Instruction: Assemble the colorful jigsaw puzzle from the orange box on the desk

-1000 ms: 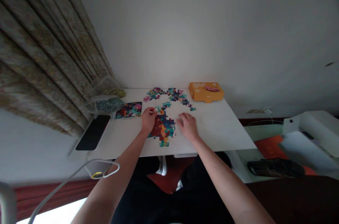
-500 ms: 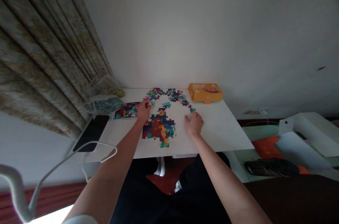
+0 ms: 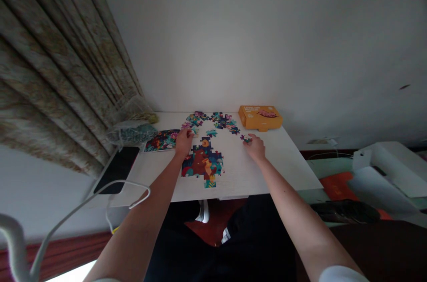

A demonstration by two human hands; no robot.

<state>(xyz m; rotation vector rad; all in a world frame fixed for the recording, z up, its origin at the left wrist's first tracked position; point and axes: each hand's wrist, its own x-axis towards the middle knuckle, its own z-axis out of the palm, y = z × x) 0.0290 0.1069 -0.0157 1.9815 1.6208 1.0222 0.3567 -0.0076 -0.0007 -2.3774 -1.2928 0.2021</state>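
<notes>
A partly joined puzzle [image 3: 202,163] with a brown bear lies near the front of the white table [image 3: 233,186]. Behind it, loose puzzle pieces [image 3: 220,119] spread in an arc. My left hand [image 3: 184,140] is at the arc's left end, its fingers pinched together beside pieces; what they hold, if anything, is too small to tell. On the right, my right hand [image 3: 255,146] has its thumb and fingertips closed on a small dark puzzle piece [image 3: 246,138] at the arc's right end. A colourful picture sheet [image 3: 162,140] lies left of my left hand.
An orange puzzle box [image 3: 260,117] stands at the back right. Plastic bags [image 3: 131,133] sit at the back left, with a black phone [image 3: 119,170] in front of them. A white cable [image 3: 122,181] arches over the left side.
My right hand has moved right and slightly back, and its fingers have closed on a piece. My left hand has shifted slightly right. The whole view has shifted a little.
</notes>
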